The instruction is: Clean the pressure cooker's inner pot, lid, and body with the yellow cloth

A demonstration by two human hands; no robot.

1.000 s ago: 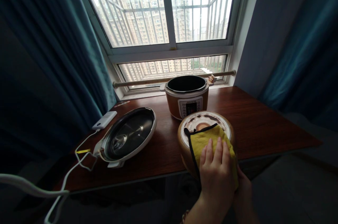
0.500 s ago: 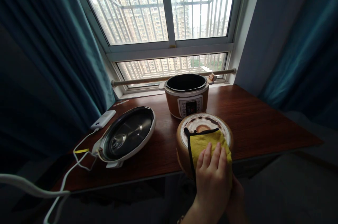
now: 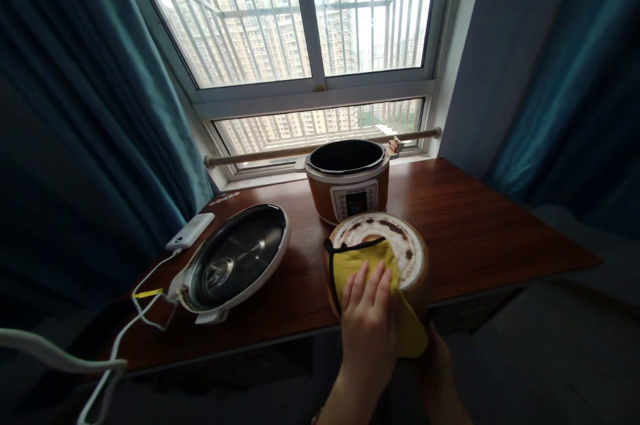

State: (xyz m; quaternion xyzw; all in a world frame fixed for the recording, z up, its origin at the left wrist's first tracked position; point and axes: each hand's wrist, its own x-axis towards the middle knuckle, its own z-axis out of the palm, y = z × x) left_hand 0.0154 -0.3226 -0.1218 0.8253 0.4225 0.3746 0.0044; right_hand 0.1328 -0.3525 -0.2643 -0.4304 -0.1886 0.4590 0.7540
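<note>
My left hand point(image 3: 367, 305) presses a yellow cloth point(image 3: 363, 258) with dark edging onto a round tan pot point(image 3: 419, 295), its fingers bent over the fabric. The pot's pale, dark-stained underside faces up, and it sits at the front edge of the table, partly over it. Part of the cloth hangs down along the near side. In shadow at the pot's lower right is my right hand point(image 3: 440, 365), which seems to grip its side; most of those fingers are hidden. Just behind stands an electric cooker point(image 3: 320, 195), lidless, with a dark interior and a control panel.
A detached cooker lid point(image 3: 285, 251) lies inner side up on the wooden table point(image 3: 465, 225), at left. Beside it are a white power bank point(image 3: 190, 231) and a white cable point(image 3: 123, 331) with a yellow tie. Blue curtains point(image 3: 125, 98) flank the barred window.
My left hand and the cloth have slid left across the pot's underside, uncovering its right part. The cloth's lower end now hangs out. My view has shifted slightly right.
</note>
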